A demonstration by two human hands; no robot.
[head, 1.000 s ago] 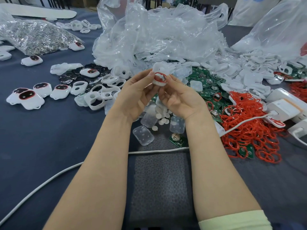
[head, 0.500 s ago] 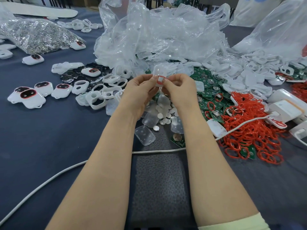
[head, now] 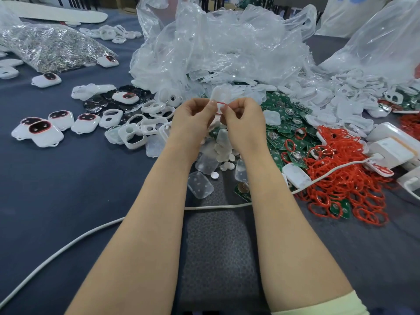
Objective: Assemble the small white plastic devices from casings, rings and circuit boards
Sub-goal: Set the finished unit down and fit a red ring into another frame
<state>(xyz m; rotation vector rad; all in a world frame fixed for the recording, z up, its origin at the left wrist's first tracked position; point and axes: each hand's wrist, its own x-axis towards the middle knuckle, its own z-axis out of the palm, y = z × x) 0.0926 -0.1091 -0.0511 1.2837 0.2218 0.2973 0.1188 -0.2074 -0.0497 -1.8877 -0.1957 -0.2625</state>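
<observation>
Head view: just above the middle of the frame, both hands are raised over the parts heap. The left hand has its fingers curled and pinches a white casing by its lower edge. The right hand, also curled, pinches a thin red ring against that casing. Only an arc of the ring shows between the two thumbs, so how far it is seated cannot be told.

The likely trouble is the ring. It looks thin and springy, and if one side is pressed in while the other is loose, it may pop out of its groove or twist. If it is dropped, it falls among the loose white discs and clear covers below the hands, where it would be hard to find. The casing is held only at its edge and could slip if pressed too hard.

The spare red rings are heaped at the right of the frame, green circuit boards lie beside them, and finished devices sit at the left.

No writing can be read. Faint marks on the white adapter at the right edge are too small to make out.
</observation>
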